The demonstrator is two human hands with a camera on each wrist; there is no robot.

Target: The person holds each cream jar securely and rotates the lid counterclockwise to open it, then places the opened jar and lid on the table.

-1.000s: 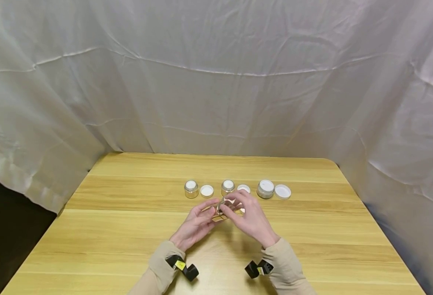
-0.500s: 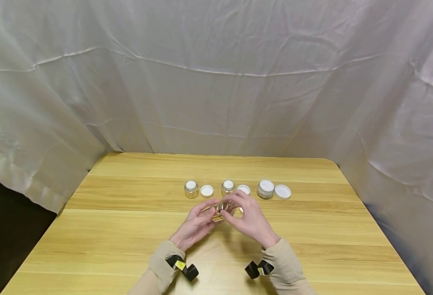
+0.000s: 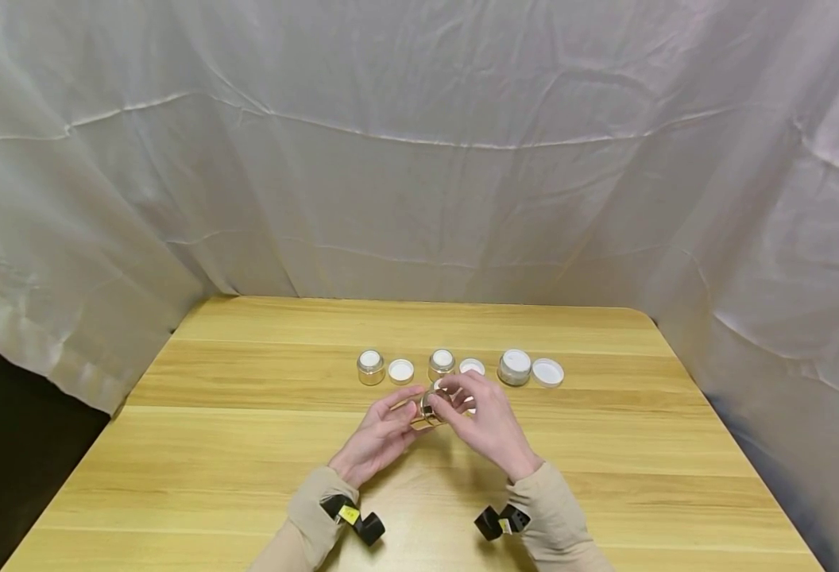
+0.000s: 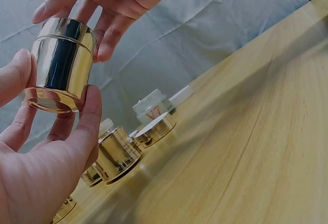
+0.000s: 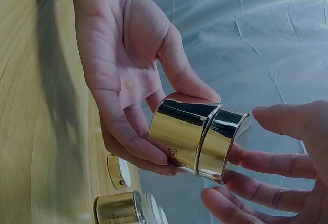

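My left hand [image 3: 380, 437] holds a shiny gold cosmetic jar [image 4: 61, 62] above the table, thumb on one side and fingers on the other. Printed lettering shows on its side in the right wrist view. A gold lid [image 5: 220, 142] sits on the jar, with a thin seam between them. My right hand [image 3: 487, 421] has its fingers curled around the lid end. In the right wrist view its thumb is right at the lid's edge and its fingertips lie along the opposite side. The jar is tilted toward the right hand.
Behind the hands stand a left gold jar [image 3: 371, 369], a middle gold jar [image 3: 442, 367] and a wider clear jar [image 3: 516, 369]. Upturned lids with white insides, including a left lid [image 3: 401, 371] and a right lid [image 3: 548, 372], lie beside them. Grey curtains surround the wooden table [image 3: 248, 445].
My right thumb and fingers have shifted around the lid, moving down and then back up. The left hand keeps its hold on the jar, almost still. Jars behind stay put.
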